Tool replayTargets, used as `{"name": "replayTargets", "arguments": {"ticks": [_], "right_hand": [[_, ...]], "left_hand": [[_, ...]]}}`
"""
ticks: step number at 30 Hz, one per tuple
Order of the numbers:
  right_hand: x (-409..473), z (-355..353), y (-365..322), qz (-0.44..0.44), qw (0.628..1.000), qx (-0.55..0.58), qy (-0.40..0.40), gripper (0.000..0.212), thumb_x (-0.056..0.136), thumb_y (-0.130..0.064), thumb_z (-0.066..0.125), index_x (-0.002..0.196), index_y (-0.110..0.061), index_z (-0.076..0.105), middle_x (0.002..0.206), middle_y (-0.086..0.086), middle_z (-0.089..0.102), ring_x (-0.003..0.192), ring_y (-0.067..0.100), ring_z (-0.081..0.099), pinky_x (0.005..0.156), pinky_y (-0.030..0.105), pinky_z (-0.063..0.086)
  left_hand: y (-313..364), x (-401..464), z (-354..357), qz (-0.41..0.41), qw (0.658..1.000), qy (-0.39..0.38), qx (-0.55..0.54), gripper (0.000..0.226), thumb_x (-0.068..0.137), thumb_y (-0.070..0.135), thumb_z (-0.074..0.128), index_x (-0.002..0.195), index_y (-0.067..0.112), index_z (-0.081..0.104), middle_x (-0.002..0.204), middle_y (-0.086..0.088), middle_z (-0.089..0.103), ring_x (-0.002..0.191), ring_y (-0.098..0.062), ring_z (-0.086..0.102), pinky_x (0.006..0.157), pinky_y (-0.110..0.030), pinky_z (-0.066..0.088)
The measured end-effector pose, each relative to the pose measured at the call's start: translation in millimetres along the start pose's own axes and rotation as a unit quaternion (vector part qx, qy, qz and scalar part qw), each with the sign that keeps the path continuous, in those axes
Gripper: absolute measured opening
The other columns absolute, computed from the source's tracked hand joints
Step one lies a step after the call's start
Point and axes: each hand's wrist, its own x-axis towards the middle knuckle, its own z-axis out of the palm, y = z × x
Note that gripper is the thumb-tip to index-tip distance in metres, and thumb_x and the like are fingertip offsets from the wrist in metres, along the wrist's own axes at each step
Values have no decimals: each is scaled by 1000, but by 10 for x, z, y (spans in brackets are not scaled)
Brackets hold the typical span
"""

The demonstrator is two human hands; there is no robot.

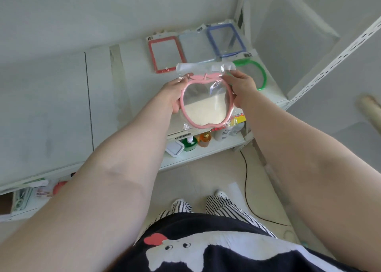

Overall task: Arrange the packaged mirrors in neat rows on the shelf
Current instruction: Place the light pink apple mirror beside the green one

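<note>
Frame centre: left hand [172, 95] and right hand [242, 90] clasp pink apple-shaped packaged mirror [206, 100] above white shelf [61, 98]; red-framed mirror [165, 54], blue-framed mirror [225, 40], green-framed mirror [256, 74] flat upper centre; pale tiled floor [206, 181] below.

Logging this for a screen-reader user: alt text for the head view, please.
Both hands, left hand and right hand, hold a pink apple-shaped packaged mirror above a white shelf. Behind it lie red-framed, blue-framed and green-framed packaged mirrors.

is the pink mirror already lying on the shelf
No, the pink mirror is held up in its clear bag by the left hand and right hand.
</note>
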Motion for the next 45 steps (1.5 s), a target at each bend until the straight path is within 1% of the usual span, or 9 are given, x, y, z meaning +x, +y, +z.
{"name": "replayTargets", "arguments": {"ticks": [5,8,11,17,21,27,33,38,45], "right_hand": [[341,-333,-168,43,994,-44,-85,33,81,-7,73,107,-27,70,87,4,67,76,16,55,83,29,55],[484,-515,-230,58,988,-80,-116,48,85,-1,67,127,-24,60,84,4,64,74,14,56,66,21,55],[588,-627,-201,63,980,-139,-130,44,86,1,65,127,-14,61,79,2,62,69,12,58,59,18,55],[771,-599,-191,47,976,-167,-132,43,87,6,60,126,-11,61,74,3,60,58,11,56,52,16,53],[912,-525,-131,32,976,-192,-98,40,85,6,64,122,-6,62,82,8,65,62,13,60,56,18,56],[1210,-426,14,0,963,-269,-26,28,76,-3,75,103,-12,71,97,12,73,81,26,70,84,42,59],[1471,-282,88,-31,946,-323,-23,26,70,-3,77,67,-25,64,85,6,72,87,29,71,86,42,58],[1502,-231,110,-69,891,-448,-19,16,75,-19,74,90,-24,71,91,-1,71,83,20,64,73,27,49],[1482,-237,137,-94,882,-462,-4,34,75,-27,77,107,-23,65,102,-2,69,94,22,64,75,29,49]], "left_hand": [[-57,268,256,15,996,86,-20,21,91,36,56,85,44,74,125,-2,65,97,-23,62,94,-35,48],[-18,314,430,29,991,111,-75,20,94,29,54,95,33,74,118,-6,67,105,-28,65,98,-42,51],[29,307,566,53,985,119,-117,22,97,21,51,113,15,66,104,-14,66,88,-26,64,90,-42,53],[42,496,621,30,980,185,-63,4,85,15,60,86,16,64,93,-8,64,85,-26,60,87,-41,50],[54,677,598,20,974,217,-59,17,83,8,60,70,18,57,87,-6,52,81,-20,42,75,-31,41],[46,990,581,29,969,224,-104,31,80,0,64,109,9,67,97,-15,66,82,-26,59,92,-43,54],[64,1155,553,32,967,237,-91,41,85,-3,61,126,6,60,92,-9,64,67,-18,55,61,-22,48],[68,1228,542,25,959,263,-101,42,83,-10,60,123,3,61,91,-6,61,75,-21,55,44,-13,44],[79,1175,477,12,951,307,28,49,79,8,70,125,20,60,123,-1,66,108,-22,65,97,-26,50]]}}
